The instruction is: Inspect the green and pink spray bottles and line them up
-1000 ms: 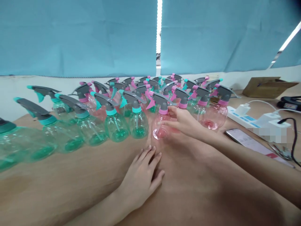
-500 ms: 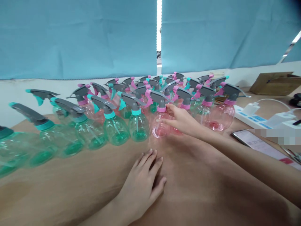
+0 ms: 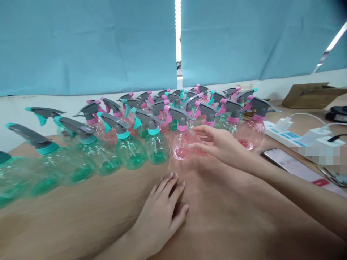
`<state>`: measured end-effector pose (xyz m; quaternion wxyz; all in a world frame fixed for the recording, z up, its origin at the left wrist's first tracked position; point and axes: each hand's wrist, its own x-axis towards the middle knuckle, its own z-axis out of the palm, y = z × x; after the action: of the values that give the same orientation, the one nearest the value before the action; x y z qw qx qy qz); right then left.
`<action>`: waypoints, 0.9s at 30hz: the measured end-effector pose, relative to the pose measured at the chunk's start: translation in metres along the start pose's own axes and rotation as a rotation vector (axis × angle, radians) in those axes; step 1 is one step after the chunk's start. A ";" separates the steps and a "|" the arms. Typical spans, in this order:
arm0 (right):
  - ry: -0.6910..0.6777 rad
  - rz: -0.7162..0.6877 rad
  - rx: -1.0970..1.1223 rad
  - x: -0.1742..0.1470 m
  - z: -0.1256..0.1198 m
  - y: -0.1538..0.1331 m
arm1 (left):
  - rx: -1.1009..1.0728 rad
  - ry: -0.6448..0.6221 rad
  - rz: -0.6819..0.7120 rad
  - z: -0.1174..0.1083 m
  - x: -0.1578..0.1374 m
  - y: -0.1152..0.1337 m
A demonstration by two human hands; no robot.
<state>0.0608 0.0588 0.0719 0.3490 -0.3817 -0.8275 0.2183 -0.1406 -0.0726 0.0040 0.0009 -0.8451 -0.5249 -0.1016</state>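
Note:
Spray bottles with grey trigger heads stand in rows on a wooden table. A pink spray bottle is upright in the front row. Just right of it is my right hand, fingers apart and holding nothing; whether a fingertip still touches the bottle I cannot tell. Behind that hand another pink spray bottle is partly hidden. A green spray bottle stands left of the front pink one, with more green bottles further left. My left hand lies palm down on the table, fingers stretched out, in front of the bottles.
On the right are a phone, a white power strip with plugs and cables, and a brown cardboard box further back. Blue curtains hang behind the table. More bottles crowd the back rows.
My right hand has loosened from the front pink spray bottle and drawn slightly right, its fingers spreading. The bottle stays in its place. My left hand rests as before; the view has shifted slightly.

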 end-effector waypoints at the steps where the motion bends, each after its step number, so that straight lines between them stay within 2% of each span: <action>1: 0.006 0.021 0.009 -0.005 -0.006 0.000 | 0.000 0.002 0.002 0.000 0.000 0.000; 5: 0.127 0.142 -0.088 -0.020 -0.032 0.009 | -0.004 0.022 0.007 0.001 -0.001 -0.003; 8: 0.206 0.233 -0.187 -0.021 -0.041 0.023 | -0.019 0.045 0.012 0.001 0.000 -0.005; 14: 0.183 0.193 -0.204 -0.004 -0.021 0.046 | -0.069 0.076 -0.006 0.000 0.002 -0.006; 20: 0.202 0.165 -0.202 0.008 -0.004 0.050 | -0.164 0.085 -0.038 -0.002 0.005 0.003; 24: 0.201 0.179 -0.247 -0.003 -0.007 0.043 | -0.430 0.123 -0.061 0.000 0.026 0.018; 27: 0.182 0.198 -0.302 -0.022 -0.013 0.031 | -0.518 0.162 -0.075 0.007 0.044 0.029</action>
<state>0.0957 0.0619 0.0519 0.3380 -0.5273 -0.7744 0.0897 -0.0953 -0.0458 0.0080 -0.1771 -0.7862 -0.5107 -0.2994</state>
